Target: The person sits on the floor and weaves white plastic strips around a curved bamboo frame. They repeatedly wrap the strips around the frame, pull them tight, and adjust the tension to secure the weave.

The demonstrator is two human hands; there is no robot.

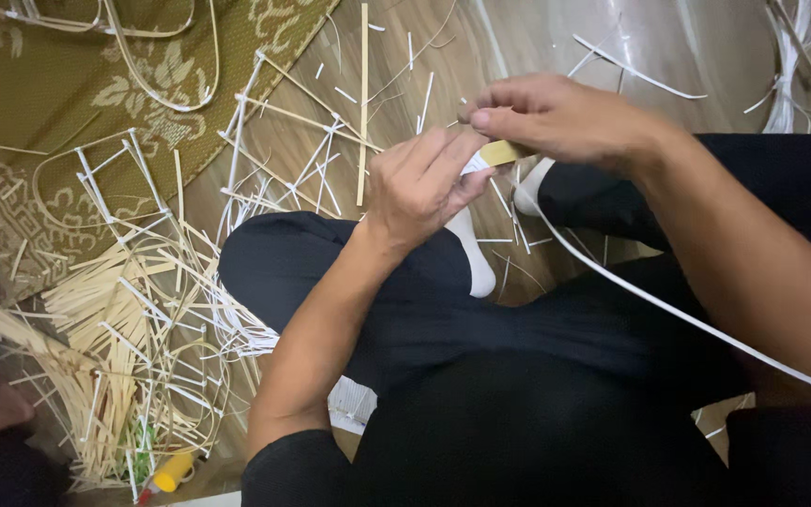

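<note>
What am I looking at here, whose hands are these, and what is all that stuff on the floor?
This is one picture from a camera worn on a person's head, looking down at their own lap as they sit cross-legged on a wooden floor. The left hand and right hand meet over a short tan strip, pinched between the fingers of both. A long white strip trails from the hands across the right leg. To the left lie a heap of cut cane pieces and an olive patterned mat.
</note>
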